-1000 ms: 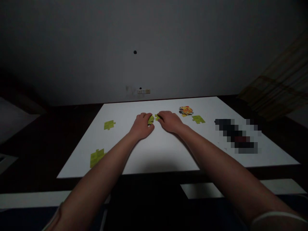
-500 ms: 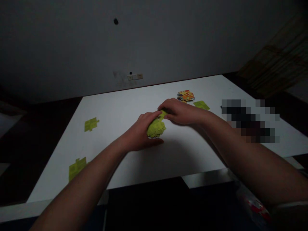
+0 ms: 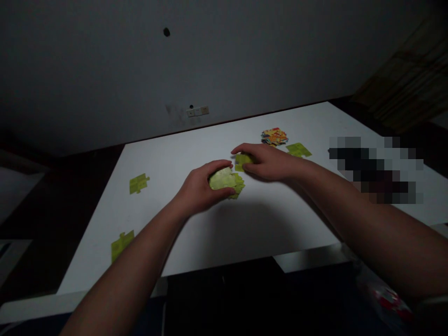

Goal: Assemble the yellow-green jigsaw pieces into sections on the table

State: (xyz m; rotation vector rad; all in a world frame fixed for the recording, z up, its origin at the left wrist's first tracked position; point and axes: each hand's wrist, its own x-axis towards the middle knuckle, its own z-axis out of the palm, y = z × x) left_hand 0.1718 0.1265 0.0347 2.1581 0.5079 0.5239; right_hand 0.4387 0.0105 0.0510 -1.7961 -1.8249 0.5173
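- Step in hand: the left hand [image 3: 200, 189] is cupped over a loose stack of yellow-green cardboard jigsaw pieces [image 3: 236, 183] near the middle of the board, its fingers [image 3: 219, 169] together and curved down onto the stack.
- The right hand [image 3: 268, 162] sits just beside the stack, its fingers [image 3: 247, 150] close together over a single yellow-green jigsaw piece [image 3: 242, 163]; whether they pinch it or only rest on it, I cannot tell.
- Next move, as I judge it: so thin and flat a piece calls for a fingertip under one edge to lift it cleanly.
- The pieces are thin, matt card with die-cut knobs and sockets, and they lie unevenly in the stack.
- A smooth white rectangular board [image 3: 266, 219] bears everything, on a dark table [image 3: 70, 210].
- Three separate yellow-green jigsaw pieces lie well apart: one at left [image 3: 139, 183], one at lower left [image 3: 122, 245], and one at upper right [image 3: 298, 150].
- A small heap of multicoloured printed jigsaw pieces [image 3: 275, 136] lies beyond the right hand.
- A pixelated, unreadable dark object [image 3: 374, 170] lies at the right.
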